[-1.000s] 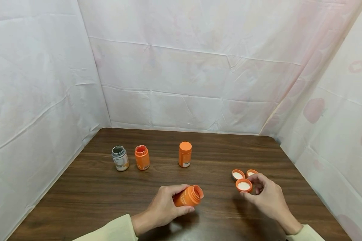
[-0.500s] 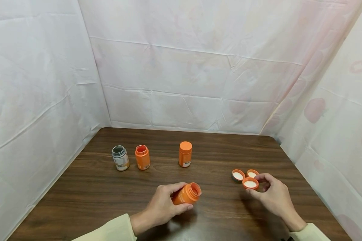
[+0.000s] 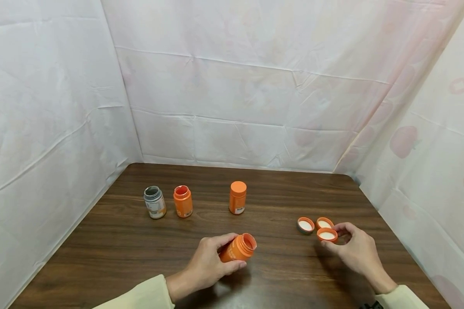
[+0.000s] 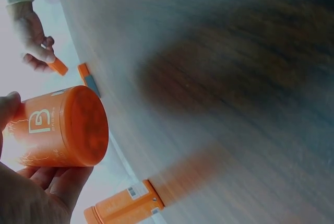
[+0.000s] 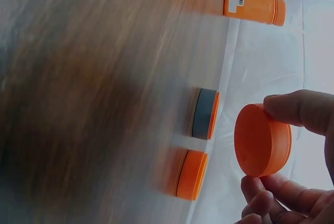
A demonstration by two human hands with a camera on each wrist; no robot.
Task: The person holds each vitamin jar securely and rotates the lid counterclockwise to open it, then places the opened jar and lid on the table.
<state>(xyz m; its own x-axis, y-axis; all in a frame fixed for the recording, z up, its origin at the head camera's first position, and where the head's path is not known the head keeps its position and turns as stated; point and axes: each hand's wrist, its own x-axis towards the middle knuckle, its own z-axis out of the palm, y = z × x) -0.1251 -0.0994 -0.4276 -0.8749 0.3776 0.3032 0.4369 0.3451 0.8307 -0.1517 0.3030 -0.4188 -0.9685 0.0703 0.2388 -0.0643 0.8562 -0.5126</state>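
My left hand (image 3: 206, 264) grips an uncapped orange bottle (image 3: 237, 248) round its body, tilted with its mouth toward the right. In the left wrist view the bottle's base (image 4: 86, 126) faces the camera, above the table. My right hand (image 3: 357, 251) pinches an orange lid (image 3: 327, 235) between thumb and fingers, its white lining upward. The right wrist view shows this lid (image 5: 261, 140) held off the table. Just beyond it lie a grey lid with an orange inner rim (image 3: 305, 225) and another orange lid (image 3: 324, 223), both lining up.
A capped orange bottle (image 3: 237, 198) stands upright at the middle back. Toward the left stand an open grey bottle (image 3: 154, 203) and an open orange bottle (image 3: 183, 201). White sheeting (image 3: 216, 98) walls the wooden table (image 3: 139, 257) at the back and sides.
My right hand has moved a little to the right with the orange lid, nearer the other orange lid. My left hand has shifted slightly left, still holding the bottle.
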